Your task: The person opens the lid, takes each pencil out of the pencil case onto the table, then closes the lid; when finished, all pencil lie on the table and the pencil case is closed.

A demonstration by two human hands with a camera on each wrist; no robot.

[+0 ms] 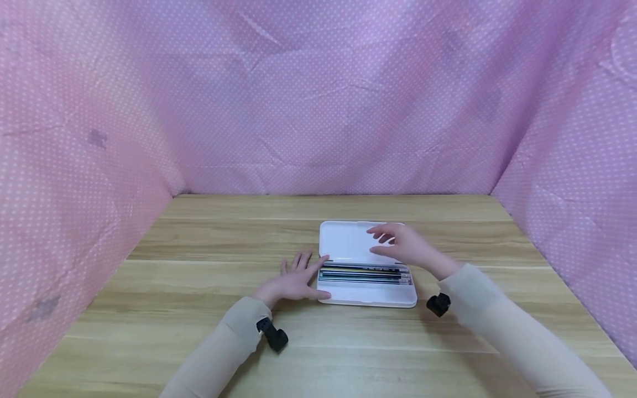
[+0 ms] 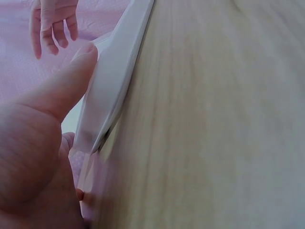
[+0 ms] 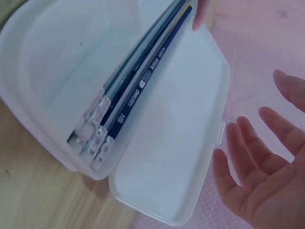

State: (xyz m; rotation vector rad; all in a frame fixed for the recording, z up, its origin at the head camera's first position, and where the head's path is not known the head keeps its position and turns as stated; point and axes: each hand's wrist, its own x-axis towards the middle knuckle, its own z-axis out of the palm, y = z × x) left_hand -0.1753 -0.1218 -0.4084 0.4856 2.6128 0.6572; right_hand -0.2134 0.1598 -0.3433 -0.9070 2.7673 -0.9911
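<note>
A white pencil case (image 1: 368,294) lies with its lid (image 1: 343,241) folded back on the wooden table. Several dark pencils (image 3: 138,90) with pale ends lie side by side along the hinge side of its tray. My left hand (image 1: 294,281) is spread at the case's left end, its thumb and index finger on the rim. Above the lid hovers my right hand (image 1: 405,244), fingers loosely bent, nothing in its grasp. In the right wrist view that right hand (image 3: 267,176) shows its palm beside the lid's edge.
The wooden table (image 1: 209,237) reaches to a pink dotted curtain (image 1: 318,110) at the back and on both sides. Black wrist cameras sit on both sleeves, the left camera (image 1: 273,335) and the right camera (image 1: 438,304) close to the table.
</note>
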